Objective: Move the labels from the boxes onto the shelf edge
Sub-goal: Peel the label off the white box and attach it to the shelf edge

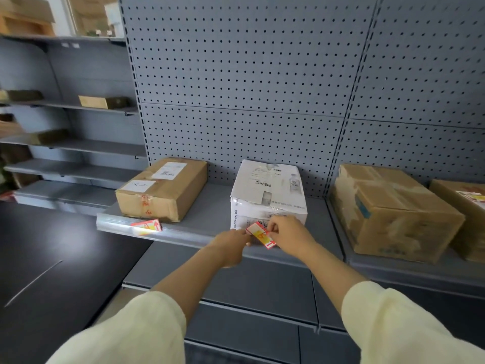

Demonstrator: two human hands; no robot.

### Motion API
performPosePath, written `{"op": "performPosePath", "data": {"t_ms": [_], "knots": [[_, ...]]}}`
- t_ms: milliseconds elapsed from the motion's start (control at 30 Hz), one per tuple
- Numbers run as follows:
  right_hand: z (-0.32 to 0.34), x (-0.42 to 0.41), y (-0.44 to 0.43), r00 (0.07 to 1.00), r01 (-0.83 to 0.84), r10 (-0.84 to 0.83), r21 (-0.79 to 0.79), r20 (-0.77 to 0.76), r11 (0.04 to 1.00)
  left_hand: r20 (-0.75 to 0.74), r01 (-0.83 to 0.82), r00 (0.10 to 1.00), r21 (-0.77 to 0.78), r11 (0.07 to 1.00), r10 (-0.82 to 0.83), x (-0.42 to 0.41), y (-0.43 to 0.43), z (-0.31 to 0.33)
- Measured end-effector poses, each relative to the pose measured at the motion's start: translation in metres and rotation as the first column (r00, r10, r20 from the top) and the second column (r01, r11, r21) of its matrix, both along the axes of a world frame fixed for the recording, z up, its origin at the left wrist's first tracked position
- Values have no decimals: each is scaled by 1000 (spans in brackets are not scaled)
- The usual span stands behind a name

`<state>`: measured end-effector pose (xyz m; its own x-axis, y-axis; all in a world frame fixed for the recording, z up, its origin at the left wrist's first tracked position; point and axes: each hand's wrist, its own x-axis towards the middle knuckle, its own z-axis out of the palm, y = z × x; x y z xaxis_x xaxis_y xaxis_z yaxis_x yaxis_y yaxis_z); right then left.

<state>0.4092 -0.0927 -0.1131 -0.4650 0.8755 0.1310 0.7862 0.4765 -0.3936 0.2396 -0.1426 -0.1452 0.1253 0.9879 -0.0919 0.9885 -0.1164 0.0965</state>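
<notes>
Both hands (231, 245) (291, 235) on one label (259, 234)

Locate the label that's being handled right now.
Head view, centre: the red-and-white label is pinched between the left hand and right hand, at the shelf edge just in front of the white box.

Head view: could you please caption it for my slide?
Both hands, left and right, hold a red-and-white label at the shelf edge.

Even, bright light; glare on the floor (65, 240); wide-angle bending, blurred edges.
</notes>
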Motion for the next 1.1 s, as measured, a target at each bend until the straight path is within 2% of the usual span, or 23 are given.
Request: {"op": "performPosePath", "data": {"t_ms": [467, 633, 800, 1100], "knots": [[-21, -5, 7, 987, 9, -14, 31, 162, 999, 45, 14, 999, 8, 1000, -15, -3, -2, -2], [-26, -10, 7, 943, -85, 33, 145, 330, 986, 39, 13, 999, 31, 999, -14, -6, -6, 0], [-27, -13, 6, 907, -165, 58, 226, 417, 960, 50, -27, 998, 54, 998, 24, -15, -10, 0], [-11, 24, 6, 947, -117, 26, 267, 322, 957, 38, -22, 999, 34, 999, 21, -12, -5, 14]]}}
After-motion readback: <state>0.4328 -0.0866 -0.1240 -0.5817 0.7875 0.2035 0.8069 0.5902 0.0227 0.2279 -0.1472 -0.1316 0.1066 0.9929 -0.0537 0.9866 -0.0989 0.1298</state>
